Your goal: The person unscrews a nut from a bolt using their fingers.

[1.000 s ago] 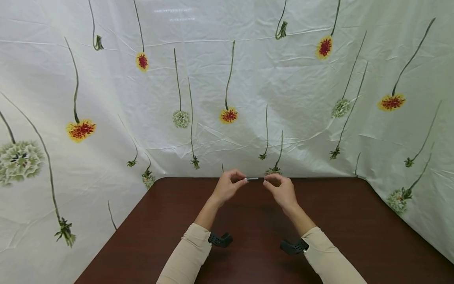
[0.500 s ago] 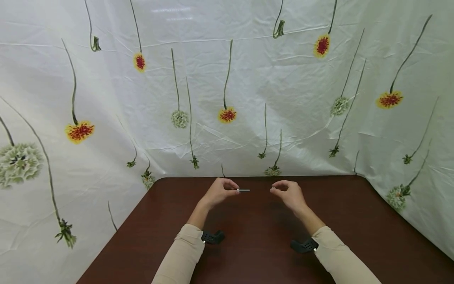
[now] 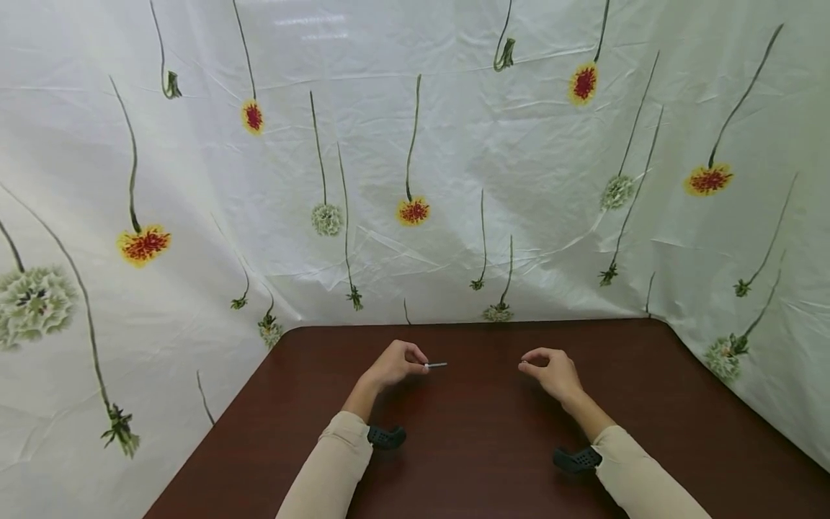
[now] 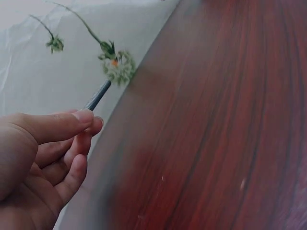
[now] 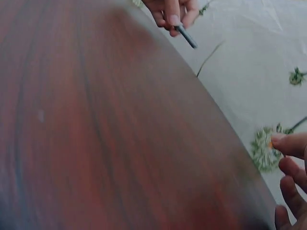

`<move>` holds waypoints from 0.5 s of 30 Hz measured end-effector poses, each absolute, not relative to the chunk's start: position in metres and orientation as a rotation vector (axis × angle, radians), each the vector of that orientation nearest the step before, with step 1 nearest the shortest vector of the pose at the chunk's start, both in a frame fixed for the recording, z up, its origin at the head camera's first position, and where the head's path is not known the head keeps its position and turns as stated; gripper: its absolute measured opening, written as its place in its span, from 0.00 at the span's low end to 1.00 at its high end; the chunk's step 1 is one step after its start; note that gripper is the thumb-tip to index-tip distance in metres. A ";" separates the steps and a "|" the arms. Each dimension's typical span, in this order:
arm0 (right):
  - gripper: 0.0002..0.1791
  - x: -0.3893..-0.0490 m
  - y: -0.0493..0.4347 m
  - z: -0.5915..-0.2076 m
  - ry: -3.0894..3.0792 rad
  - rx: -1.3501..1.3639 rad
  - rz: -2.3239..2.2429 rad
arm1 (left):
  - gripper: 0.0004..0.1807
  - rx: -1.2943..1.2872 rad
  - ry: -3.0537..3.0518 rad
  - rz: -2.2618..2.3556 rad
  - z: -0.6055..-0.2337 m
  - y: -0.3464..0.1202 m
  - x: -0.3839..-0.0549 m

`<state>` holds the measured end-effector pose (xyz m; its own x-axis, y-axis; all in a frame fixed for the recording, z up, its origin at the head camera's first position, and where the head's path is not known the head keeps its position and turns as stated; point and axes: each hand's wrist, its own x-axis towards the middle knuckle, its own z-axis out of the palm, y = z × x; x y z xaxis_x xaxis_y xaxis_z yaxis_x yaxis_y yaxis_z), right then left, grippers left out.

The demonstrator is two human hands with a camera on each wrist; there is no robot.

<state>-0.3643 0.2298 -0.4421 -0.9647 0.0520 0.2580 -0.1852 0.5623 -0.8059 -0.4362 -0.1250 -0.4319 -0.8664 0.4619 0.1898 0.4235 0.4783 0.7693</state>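
My left hand pinches a grey metal bolt near one end, between thumb and fingertips. The bolt's threaded shaft sticks out past the thumb in the left wrist view, while its held end is mostly covered. Well apart to the right, my right hand pinches a tiny metal nut with thumb and forefinger. Fingertips hide most of that nut, so its shape is hard to make out. Both hands are raised above the table. From the right wrist, the bolt points away from the left hand.
Under the hands lies a dark red-brown wooden table with rounded far corners. A white flower-printed cloth hangs behind and along its sides. Black wrist mounts sit at the cuffs of the beige sleeves.
The hands have moved apart and come nearer to the body. A second ago the bolt's free end was close to the right fingertips; now a wide gap separates them.
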 end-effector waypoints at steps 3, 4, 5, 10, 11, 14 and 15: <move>0.11 -0.363 0.238 -0.448 -2.570 0.072 1.327 | 0.03 0.749 2.670 1.361 -0.437 -0.129 -0.438; 0.10 -0.362 0.240 -0.449 -2.572 0.061 1.320 | 0.03 0.738 2.671 1.355 -0.438 -0.130 -0.438; 0.10 -0.362 0.242 -0.449 -2.575 0.054 1.308 | 0.03 0.734 2.673 1.350 -0.439 -0.132 -0.438; 0.09 -0.361 0.251 -0.449 -2.585 0.012 1.238 | 0.03 0.732 2.685 1.317 -0.439 -0.135 -0.439; 0.09 -0.360 0.252 -0.449 -2.595 0.002 1.223 | 0.03 0.744 2.692 1.305 -0.439 -0.136 -0.439; 0.10 -0.359 0.257 -0.450 -2.635 -0.026 1.194 | 0.03 0.745 2.729 1.257 -0.441 -0.137 -0.438; 0.09 -0.358 0.258 -0.450 -2.651 -0.035 1.184 | 0.02 0.742 2.747 1.234 -0.442 -0.137 -0.438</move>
